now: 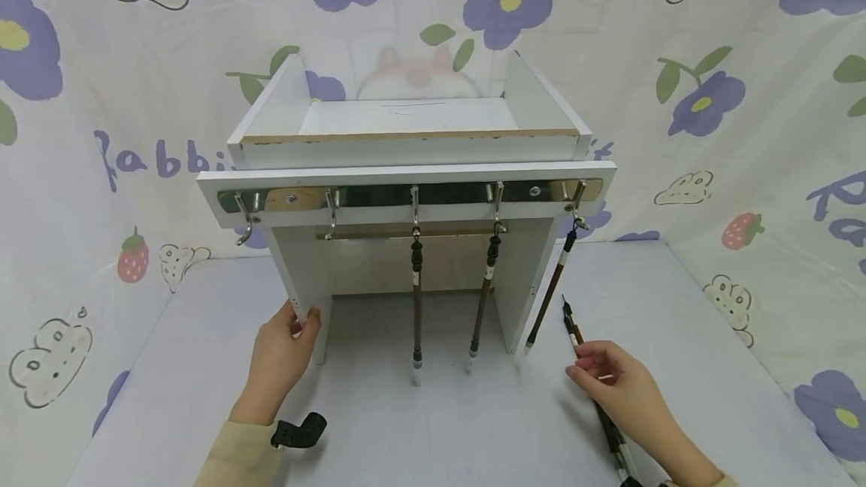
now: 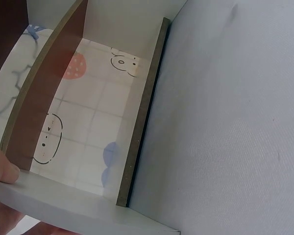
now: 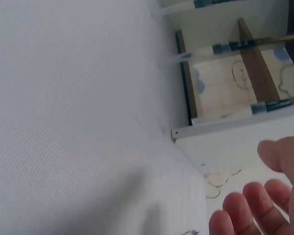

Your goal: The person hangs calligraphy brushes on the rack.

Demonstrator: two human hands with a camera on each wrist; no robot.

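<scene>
Brushes (image 1: pixel 416 299), three of them, are hung with pale tips downward from the middle hook and the two right-hand hooks of a shiny metal rail (image 1: pixel 379 195). The rail is fixed across the near side of a white rack (image 1: pixel 406 150), which is stood on pale cloth (image 1: pixel 379 442). Its left side panel (image 1: pixel 298 258) is gripped low by the left hand (image 1: pixel 279 359), with the thumb on the near side. The right hand (image 1: pixel 622 389) is held with bent, relaxed fingers, thumb apart from them, over a dark brush (image 1: pixel 573 333) laid on the cloth to the right; that brush is partly hidden by the hand. Flowers and strawberries are printed on the fabric backdrop (image 1: pixel 595 21).
</scene>
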